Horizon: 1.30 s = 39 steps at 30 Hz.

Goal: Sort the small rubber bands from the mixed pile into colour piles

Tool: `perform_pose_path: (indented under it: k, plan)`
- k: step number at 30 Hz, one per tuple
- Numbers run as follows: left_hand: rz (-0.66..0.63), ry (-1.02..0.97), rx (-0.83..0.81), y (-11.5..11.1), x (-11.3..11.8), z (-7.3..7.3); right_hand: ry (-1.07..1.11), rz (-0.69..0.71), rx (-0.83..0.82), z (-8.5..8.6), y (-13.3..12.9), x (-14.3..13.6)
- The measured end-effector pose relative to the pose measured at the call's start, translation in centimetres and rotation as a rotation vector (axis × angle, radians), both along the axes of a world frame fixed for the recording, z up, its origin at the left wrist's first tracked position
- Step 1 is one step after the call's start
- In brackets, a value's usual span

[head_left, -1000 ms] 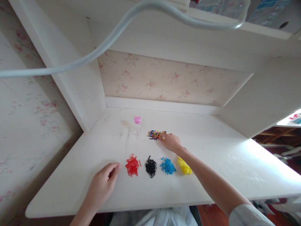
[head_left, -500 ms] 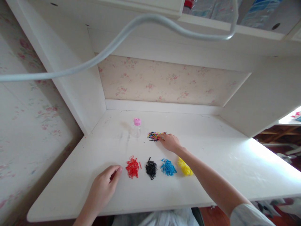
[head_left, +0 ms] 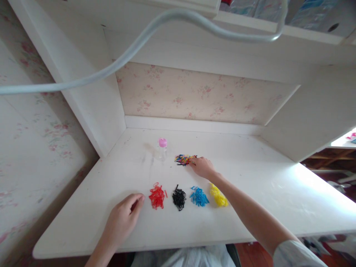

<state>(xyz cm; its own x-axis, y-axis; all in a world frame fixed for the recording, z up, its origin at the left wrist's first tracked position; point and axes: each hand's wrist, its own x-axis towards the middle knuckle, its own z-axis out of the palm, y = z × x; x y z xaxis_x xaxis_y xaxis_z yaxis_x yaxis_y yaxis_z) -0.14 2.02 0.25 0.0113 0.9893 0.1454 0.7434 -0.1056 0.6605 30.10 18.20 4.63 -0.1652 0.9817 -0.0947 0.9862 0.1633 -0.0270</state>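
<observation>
My right hand (head_left: pixel 204 167) reaches over the desk, fingertips touching the right side of a mixed heap of small coloured rubber bands (head_left: pixel 183 160). Its fingers are drawn together, and whatever is between them is hidden. Resting on the desk at the left, my left hand (head_left: pixel 126 213) is curled closed with thumb against forefinger; its inside cannot be seen. Just right of it lies a pile of red rubber bands (head_left: pixel 157 196). Then come piles of black rubber bands (head_left: pixel 178 198), blue rubber bands (head_left: pixel 199 196) and yellow rubber bands (head_left: pixel 219 196), the yellow partly covered by my right forearm.
A small clear bottle with a pink cap (head_left: pixel 162 148) stands left of the mixed heap. The white desk (head_left: pixel 278 185) has side panels and a shelf above. A pale cable (head_left: pixel 122 61) crosses the upper view. Plastic bottles (head_left: pixel 247 7) sit on the shelf.
The view has shifted very slightly. My right fingers have moved little at the mixed heap, and my left hand stays in place. The piles look the same.
</observation>
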Motion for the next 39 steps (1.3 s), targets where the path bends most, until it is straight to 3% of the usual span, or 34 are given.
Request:
perform_pose_path:
  k: [17, 23, 27, 32, 39]
  plan:
    - [-0.004, 0.011, 0.01, 0.1, 0.1, 0.2, 0.235, -0.052, 0.107, -1.4, 0.6, 2.0]
    - [-0.013, 0.016, 0.04, 0.1, 0.0, 0.0, 0.35, -0.056, 0.165, -0.8, 0.4, 2.2]
    - [-0.007, 0.011, 0.022, 0.2, 0.1, 0.2, 0.414, 0.041, 0.146, 0.4, -1.7, 0.6]
    - [-0.002, -0.008, -0.012, 0.2, 0.3, 0.5, 0.493, 0.325, 0.05, 1.6, -5.6, -3.5]
    - [-0.019, -0.021, -0.007, 0.1, 0.2, 0.6, 0.249, 0.467, 0.049, 1.3, -8.6, -7.8]
